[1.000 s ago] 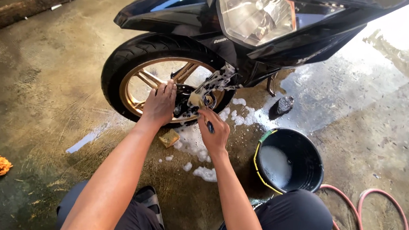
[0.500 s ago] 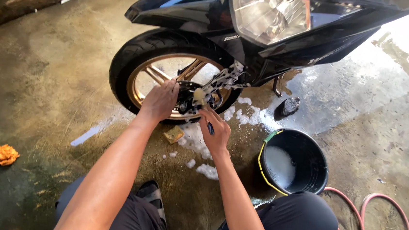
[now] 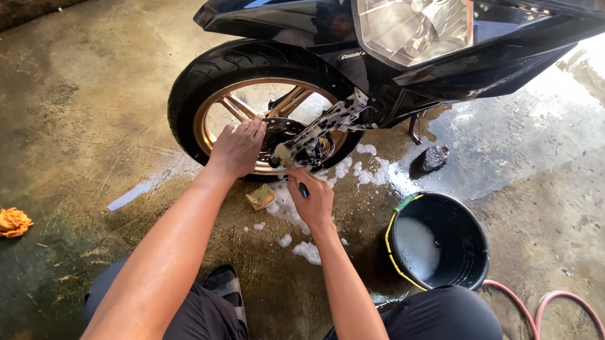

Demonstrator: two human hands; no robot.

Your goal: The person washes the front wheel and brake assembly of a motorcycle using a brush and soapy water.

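your left hand (image 3: 238,147) braces the gold wheel (image 3: 263,120), right hand (image 3: 312,201) clamps a brush (image 3: 301,164) — soapy grip may slip into spokes.

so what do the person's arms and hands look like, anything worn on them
Both forearms are bare, with no sleeves in view. The left hand and right hand wear no gloves, and no rings, watch or bands show. Dark trousers cover the knees below.

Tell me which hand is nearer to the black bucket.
Right. The right hand grips a small brush just below the wheel hub, a short way left of the black bucket. The left hand rests on the gold wheel, farther left of the bucket.
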